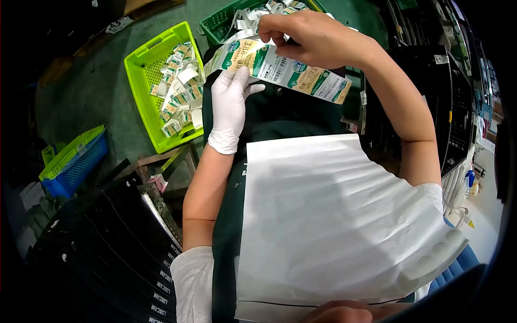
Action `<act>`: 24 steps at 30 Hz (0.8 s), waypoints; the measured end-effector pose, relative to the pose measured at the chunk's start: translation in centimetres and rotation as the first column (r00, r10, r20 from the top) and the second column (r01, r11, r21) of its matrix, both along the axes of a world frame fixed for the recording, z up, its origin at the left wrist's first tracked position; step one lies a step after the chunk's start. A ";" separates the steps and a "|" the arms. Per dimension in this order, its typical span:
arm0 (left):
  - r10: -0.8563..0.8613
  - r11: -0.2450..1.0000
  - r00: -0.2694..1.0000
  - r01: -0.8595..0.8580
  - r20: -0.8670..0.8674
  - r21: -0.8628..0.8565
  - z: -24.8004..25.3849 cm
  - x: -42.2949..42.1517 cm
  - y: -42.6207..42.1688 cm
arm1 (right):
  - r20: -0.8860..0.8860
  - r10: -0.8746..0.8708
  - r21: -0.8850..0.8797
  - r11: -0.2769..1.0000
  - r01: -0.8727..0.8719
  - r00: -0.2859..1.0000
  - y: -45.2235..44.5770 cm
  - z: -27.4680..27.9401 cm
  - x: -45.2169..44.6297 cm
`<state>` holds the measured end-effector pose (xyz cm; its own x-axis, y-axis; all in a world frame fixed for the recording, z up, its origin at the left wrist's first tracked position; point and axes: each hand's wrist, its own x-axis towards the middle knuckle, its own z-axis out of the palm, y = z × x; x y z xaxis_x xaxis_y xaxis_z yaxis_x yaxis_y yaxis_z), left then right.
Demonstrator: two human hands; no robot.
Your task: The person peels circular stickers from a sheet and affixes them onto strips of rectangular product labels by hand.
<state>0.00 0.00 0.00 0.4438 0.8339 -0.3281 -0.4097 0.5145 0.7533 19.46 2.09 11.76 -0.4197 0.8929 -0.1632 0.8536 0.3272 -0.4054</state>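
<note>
A strip of printed green, cream and white labels (264, 65) stretches across the front of me, with barcodes and the word "ORGANIC" on it. My left hand (229, 105), in a white glove, grips the strip's near edge toward its left end, the thumb pointing right. Bare and curled, my right hand (318, 37) is over the strip's upper edge. Its fingertips are drawn in close to the labels, and whatever they pinch is hidden. A large white sheet (323, 215) hangs over the front of my dark green apron (285, 116).
A lime-green basket (141, 102) at the left holds labelled pieces and white scraps. Behind the strip, a dark green crate (212, 27) contains more white pieces. Lower left stand a blue basket (81, 164) and black crates (118, 242) marked LOSCAM. Black crates (425, 102) line the right side.
</note>
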 end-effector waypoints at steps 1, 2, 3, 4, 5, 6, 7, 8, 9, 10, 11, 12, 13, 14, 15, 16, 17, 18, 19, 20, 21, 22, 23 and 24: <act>0.000 1.000 1.000 0.000 -0.017 0.008 0.1 0.0 0.0 | 0.010 0.008 0.007 1.000 -0.008 1.000 0.1 -0.1 -0.2; 0.000 1.000 0.999 0.001 -0.035 0.015 0.2 0.0 -0.1 | 0.019 0.016 0.013 1.000 -0.016 1.000 0.2 -0.2 -0.4; 0.002 0.997 1.000 0.001 -0.031 0.077 0.3 0.1 1.7 | 0.038 0.031 0.071 0.997 -0.034 0.999 1.5 -0.1 -0.5; -0.004 0.997 0.999 0.007 -0.046 0.074 0.5 -0.4 1.4 | 0.036 0.043 0.066 0.997 -0.045 0.998 1.4 -0.4 -1.0; -0.010 0.997 0.999 0.013 -0.045 0.077 0.5 -0.4 1.2 | 0.051 0.054 0.065 0.996 -0.057 0.997 1.4 -0.5 -1.1; -0.028 0.998 1.000 0.029 -0.011 0.047 0.5 -0.3 0.8 | 0.090 0.047 0.069 0.996 -0.054 0.995 1.3 -0.9 -1.2; -0.022 0.999 1.000 0.021 0.015 0.044 0.4 -0.3 0.7 | 0.064 0.042 0.041 0.998 -0.045 0.997 1.5 -1.0 -1.1; -0.015 0.999 0.999 0.014 0.042 0.043 0.2 -0.4 0.5 | 0.041 0.036 0.014 0.999 -0.037 0.999 1.7 -1.1 -1.0; -0.009 0.999 0.997 0.005 0.072 0.045 0.1 -0.4 0.4 | 0.020 0.030 -0.009 1.000 -0.030 0.999 1.9 -1.1 -0.8; 0.000 0.999 0.995 -0.005 0.098 0.049 0.0 -0.6 0.4 | -0.022 -0.012 0.086 0.996 0.014 1.000 2.1 -1.8 -0.2; -0.006 0.998 0.995 0.000 0.096 0.066 0.0 -0.8 0.6 | -0.023 -0.045 0.404 0.913 0.051 0.999 2.4 -3.5 0.5; -0.012 0.997 0.996 0.004 0.092 0.081 0.1 -1.0 0.7 | -0.083 -0.157 0.203 0.964 0.171 0.984 2.6 -2.4 0.7; -0.018 0.995 0.997 0.010 0.079 0.095 0.4 -1.0 0.7 | -0.126 -0.276 -0.016 0.961 0.276 0.953 2.7 -0.8 1.1; 0.005 0.994 0.999 -0.010 0.047 0.106 0.7 -0.9 0.8 | -0.135 -0.313 -0.162 0.943 0.291 0.940 2.6 0.6 0.7; 0.012 0.995 0.997 -0.020 0.077 0.100 0.8 -1.0 1.0 | -0.272 -0.186 -0.088 0.982 0.168 0.944 2.6 -0.8 -0.2; 0.018 0.995 0.994 -0.027 0.103 0.091 0.8 -1.3 1.3 | -0.295 -0.129 -0.189 0.979 0.075 0.947 2.5 -1.0 0.2; 0.021 0.996 0.991 -0.032 0.132 0.083 1.0 -1.3 1.5 | -0.321 -0.077 -0.284 0.959 -0.018 0.944 2.1 -0.9 0.5; 0.152 0.988 0.956 -0.154 0.250 -0.010 2.8 -0.3 1.4 | -0.316 -0.081 -0.256 0.967 -0.003 0.945 2.1 -0.7 -0.3; 0.116 0.993 0.903 -0.107 0.414 -0.045 2.8 -0.4 1.3 | -0.409 -0.102 -0.217 0.976 0.012 0.907 2.2 -1.0 -0.8; 0.039 0.999 0.917 -0.035 0.397 -0.018 2.6 0.3 0.4 | -0.498 -0.117 -0.176 0.984 0.032 0.859 2.3 -1.4 -1.4; -0.036 0.999 0.924 0.036 0.380 0.009 2.1 1.2 -0.6 | -0.581 -0.122 -0.134 0.990 0.053 0.805 2.6 -1.7 -2.0; -0.260 0.950 0.962 0.239 0.087 0.203 1.5 1.3 -1.0 | -0.514 -0.158 -0.166 0.983 0.083 0.843 3.1 -1.7 -2.4; -0.263 0.951 0.964 0.253 0.033 0.175 1.5 2.0 -1.8 | -0.483 -0.205 -0.155 0.977 0.148 0.851 3.1 -1.0 -2.4; -0.235 0.966 0.971 0.228 0.044 0.120 1.4 2.1 -1.7 | -0.451 -0.254 -0.141 0.967 0.213 0.856 3.0 0.4 -2.3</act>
<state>2.06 -1.72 1.44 0.6446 0.7364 -0.2054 -0.3338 0.5128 0.7910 17.20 5.11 12.18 -0.2459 0.9659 -0.0806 0.6087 0.0892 -0.7884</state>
